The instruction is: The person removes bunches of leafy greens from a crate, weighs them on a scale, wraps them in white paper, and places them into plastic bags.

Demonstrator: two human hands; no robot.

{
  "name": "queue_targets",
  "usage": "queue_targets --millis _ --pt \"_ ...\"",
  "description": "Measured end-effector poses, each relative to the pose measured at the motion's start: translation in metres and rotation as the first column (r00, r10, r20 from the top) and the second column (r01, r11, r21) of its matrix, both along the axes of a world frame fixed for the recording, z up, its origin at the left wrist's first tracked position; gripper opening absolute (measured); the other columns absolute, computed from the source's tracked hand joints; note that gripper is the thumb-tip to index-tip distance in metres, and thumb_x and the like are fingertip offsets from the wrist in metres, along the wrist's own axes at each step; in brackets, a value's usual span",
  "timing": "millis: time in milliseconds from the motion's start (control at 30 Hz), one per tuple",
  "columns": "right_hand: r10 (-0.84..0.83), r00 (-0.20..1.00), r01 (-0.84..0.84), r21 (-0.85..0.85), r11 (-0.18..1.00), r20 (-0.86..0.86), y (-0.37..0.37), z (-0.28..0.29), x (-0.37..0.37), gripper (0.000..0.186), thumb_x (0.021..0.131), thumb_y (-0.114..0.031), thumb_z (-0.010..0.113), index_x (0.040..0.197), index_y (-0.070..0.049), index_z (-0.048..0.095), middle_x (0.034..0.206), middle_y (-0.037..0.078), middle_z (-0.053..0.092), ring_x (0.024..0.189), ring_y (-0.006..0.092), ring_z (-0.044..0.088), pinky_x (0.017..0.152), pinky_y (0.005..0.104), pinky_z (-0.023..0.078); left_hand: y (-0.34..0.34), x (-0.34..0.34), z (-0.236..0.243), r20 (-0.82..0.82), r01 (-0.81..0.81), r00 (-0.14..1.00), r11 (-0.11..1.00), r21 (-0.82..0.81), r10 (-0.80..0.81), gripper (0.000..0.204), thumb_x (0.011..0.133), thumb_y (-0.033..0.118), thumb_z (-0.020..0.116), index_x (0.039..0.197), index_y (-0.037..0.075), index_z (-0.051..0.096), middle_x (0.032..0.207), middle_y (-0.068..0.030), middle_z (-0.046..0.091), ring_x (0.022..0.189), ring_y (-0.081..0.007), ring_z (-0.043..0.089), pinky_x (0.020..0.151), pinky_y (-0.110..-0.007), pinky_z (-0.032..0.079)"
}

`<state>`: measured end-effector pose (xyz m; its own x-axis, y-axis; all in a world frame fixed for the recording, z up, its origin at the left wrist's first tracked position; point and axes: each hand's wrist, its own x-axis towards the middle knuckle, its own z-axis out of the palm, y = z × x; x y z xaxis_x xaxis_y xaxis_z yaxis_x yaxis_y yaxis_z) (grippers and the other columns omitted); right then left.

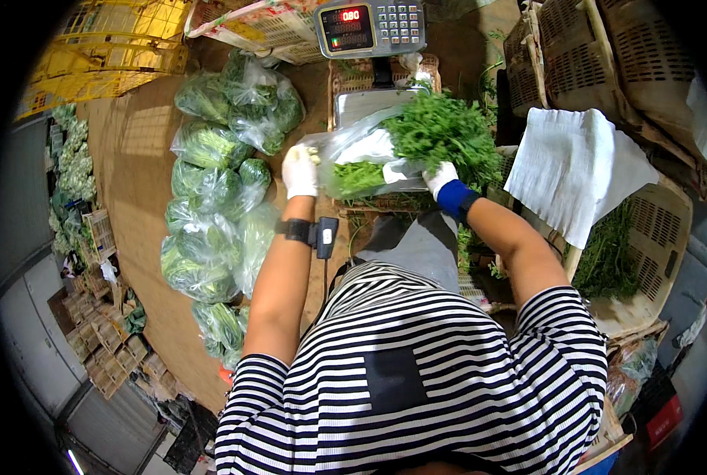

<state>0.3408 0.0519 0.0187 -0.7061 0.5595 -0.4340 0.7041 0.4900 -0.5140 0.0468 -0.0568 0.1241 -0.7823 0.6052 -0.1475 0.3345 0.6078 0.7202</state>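
A bunch of leafy green herbs (pixel 444 131) lies over the scale, its pale stem ends inside a clear plastic bag (pixel 337 146) and its leaves spreading out on the right. My left hand (pixel 299 171), in a white glove, is closed on the bag's left edge. My right hand (pixel 441 177), also white-gloved with a blue cuff, grips the near side of the bunch where it meets the bag. Leaves partly cover those fingers. Beneath them, the scale's metal platform (pixel 361 104) shows, and its lit display and keypad (pixel 371 29) stand at the far side.
Several clear bags of green vegetables (pixel 211 182) line the floor on my left. At right, a white sheet (pixel 563 166) hangs over a crate (pixel 658 245) holding more greens. Stacked crates (pixel 563 55) stand far right. Yellow wire cages (pixel 104 51) are at far left.
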Motion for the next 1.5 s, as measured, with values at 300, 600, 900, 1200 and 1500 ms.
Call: queue_targets --millis 300,600,900,1200,1500 --pt "0.262 0.918 -0.334 0.227 0.915 0.297 -0.011 0.072 0.037 0.026 0.081 -0.013 0.045 0.104 -0.015 0.057 0.089 0.01 0.063 0.084 0.0263 0.062 0.068 0.0357 0.049 -0.078 -0.015 0.03 0.894 -0.603 0.395 0.794 0.078 0.212 0.015 0.085 0.015 0.049 0.074 0.006 0.056 0.059 -0.0005 0.049 0.05 -0.0135 0.045 0.051 -0.026 0.041" --pt "0.172 0.958 -0.248 0.357 0.901 0.23 0.041 0.127 0.023 0.017 0.077 -0.008 0.052 0.088 -0.013 0.063 0.075 0.007 0.063 0.076 0.0218 0.063 0.058 0.0356 0.051 -0.08 -0.013 0.043 0.891 -0.664 0.392 0.741 0.101 0.23 0.009 0.08 0.004 0.049 0.079 0.005 0.057 0.068 -0.0019 0.051 0.056 -0.0132 0.048 0.05 -0.021 0.041" --pt "-0.153 0.947 0.114 0.15 0.982 0.281 0.028 0.081 0.103 0.033 0.08 -0.019 0.052 0.111 -0.008 0.054 0.112 0.016 0.053 0.103 0.0263 0.051 0.074 0.0418 0.048 -0.11 0.008 0.028 0.946 -0.735 0.22 0.678 -0.001 0.24 0.009 0.079 0.011 0.056 0.076 0.004 0.06 0.065 -0.0002 0.055 0.067 -0.0166 0.055 0.067 -0.027 0.046" --pt "0.35 0.937 -0.279 0.639 0.717 0.017 -0.001 0.281 0.071 0.006 0.065 -0.012 0.059 0.071 -0.014 0.061 0.133 0.008 0.037 0.121 0.0234 0.036 0.083 0.0375 0.041 -0.129 0.013 0.086 0.968 -0.568 0.248 0.802 0.185 -0.047 0.018 0.083 0.018 0.047 0.069 0.008 0.051 0.051 0.0019 0.04 0.04 -0.0104 0.031 0.061 -0.03 0.045" --pt "0.238 0.971 -0.188 0.728 0.659 0.035 0.025 0.294 0.083 0.006 0.059 -0.011 0.061 0.056 -0.014 0.057 0.139 0.0 0.03 0.125 0.0232 0.029 0.099 0.0404 0.027 -0.065 0.032 0.169 0.914 -0.563 0.372 0.744 0.36 -0.161 0.019 0.085 0.017 0.048 0.073 0.003 0.053 0.049 0.0016 0.039 0.044 -0.0113 0.037 0.064 -0.029 0.045"
